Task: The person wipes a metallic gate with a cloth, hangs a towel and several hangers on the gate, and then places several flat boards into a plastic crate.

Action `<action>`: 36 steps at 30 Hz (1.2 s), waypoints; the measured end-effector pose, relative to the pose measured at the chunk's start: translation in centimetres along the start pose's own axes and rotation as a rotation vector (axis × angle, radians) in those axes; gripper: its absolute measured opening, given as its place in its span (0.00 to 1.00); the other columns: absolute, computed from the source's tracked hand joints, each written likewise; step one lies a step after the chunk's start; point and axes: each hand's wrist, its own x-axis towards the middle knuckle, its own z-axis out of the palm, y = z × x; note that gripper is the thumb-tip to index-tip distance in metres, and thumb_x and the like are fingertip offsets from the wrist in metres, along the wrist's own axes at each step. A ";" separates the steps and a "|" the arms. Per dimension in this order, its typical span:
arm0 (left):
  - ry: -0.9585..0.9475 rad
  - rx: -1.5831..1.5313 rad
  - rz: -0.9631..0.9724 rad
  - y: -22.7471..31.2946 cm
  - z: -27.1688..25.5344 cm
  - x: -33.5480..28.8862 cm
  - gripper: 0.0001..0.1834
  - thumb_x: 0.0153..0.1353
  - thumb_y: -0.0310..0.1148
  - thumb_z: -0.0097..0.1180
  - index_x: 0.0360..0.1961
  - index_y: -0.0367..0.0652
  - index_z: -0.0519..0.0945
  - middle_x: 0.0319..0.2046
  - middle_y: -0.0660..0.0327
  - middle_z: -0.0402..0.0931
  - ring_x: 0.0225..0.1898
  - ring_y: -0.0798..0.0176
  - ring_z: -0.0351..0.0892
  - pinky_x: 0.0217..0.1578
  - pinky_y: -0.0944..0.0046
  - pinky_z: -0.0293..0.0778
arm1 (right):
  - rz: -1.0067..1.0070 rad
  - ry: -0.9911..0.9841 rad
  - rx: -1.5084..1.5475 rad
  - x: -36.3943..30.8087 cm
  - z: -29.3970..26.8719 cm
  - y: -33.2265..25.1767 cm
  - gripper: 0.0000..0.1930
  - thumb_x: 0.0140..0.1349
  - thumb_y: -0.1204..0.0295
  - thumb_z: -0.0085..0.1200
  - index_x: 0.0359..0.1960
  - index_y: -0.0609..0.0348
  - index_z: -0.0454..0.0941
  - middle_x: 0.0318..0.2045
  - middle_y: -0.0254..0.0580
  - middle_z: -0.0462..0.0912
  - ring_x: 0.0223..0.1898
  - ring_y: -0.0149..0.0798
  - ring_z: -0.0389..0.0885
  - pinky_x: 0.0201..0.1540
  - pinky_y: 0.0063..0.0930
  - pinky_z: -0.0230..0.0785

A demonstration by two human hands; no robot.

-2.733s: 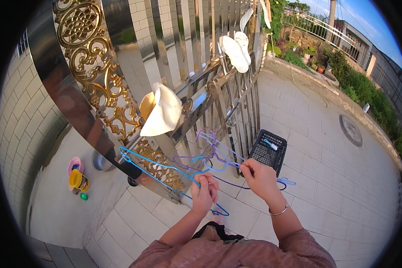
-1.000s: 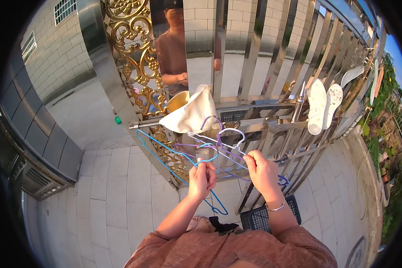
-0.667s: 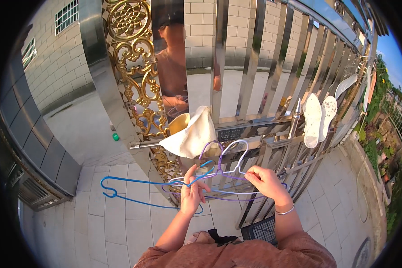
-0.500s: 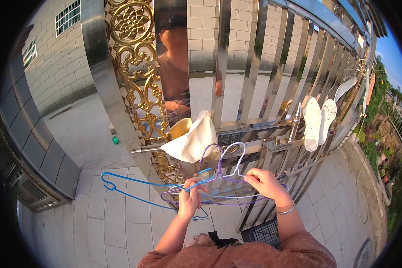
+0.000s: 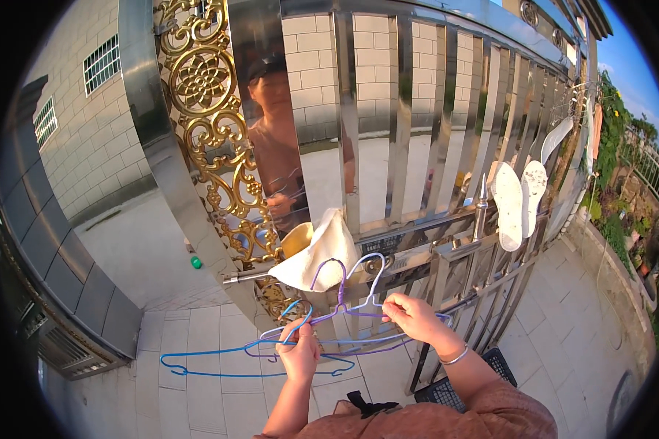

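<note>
Pinched in my left hand (image 5: 299,357) is a blue wire hanger (image 5: 205,354), gripped just under its hook, with its long body stretching out to the left and below. A purple hanger (image 5: 341,294) and a pale lavender hanger (image 5: 378,282) hang side by side between my hands, hooks up. My right hand (image 5: 416,320) has its fingers closed on their right shoulders, close to the hooks. Their left ends pass behind my left hand, and whether it grips them too I cannot tell. A white cloth piece like a hat (image 5: 318,260) hangs on the gate just beyond the hooks.
A shiny metal gate (image 5: 399,117) with gold scrollwork (image 5: 206,88) stands in front of me. Two white insoles (image 5: 507,208) hang on its bars at right. A black plastic crate (image 5: 447,395) sits low beside my right arm. Plants (image 5: 611,190) grow beyond a low kerb.
The blue hanger has turned in my left hand: its hook now points up and its body hangs below. The purple and lavender hangers have shifted slightly left and down in view with my right hand.
</note>
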 end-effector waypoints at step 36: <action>0.143 0.015 -0.043 0.4 -7.5 0.2 0.03 0.57 0.26 0.43 0.27 0.40 0.67 0.25 0.55 0.72 0.05 0.78 0.50 0.03 0.77 0.47 | 0.282 -0.052 -0.435 4.0 -1.1 10.6 0.11 0.57 0.63 0.39 0.34 0.48 0.74 0.34 0.35 0.77 0.37 0.40 0.74 0.37 0.30 0.65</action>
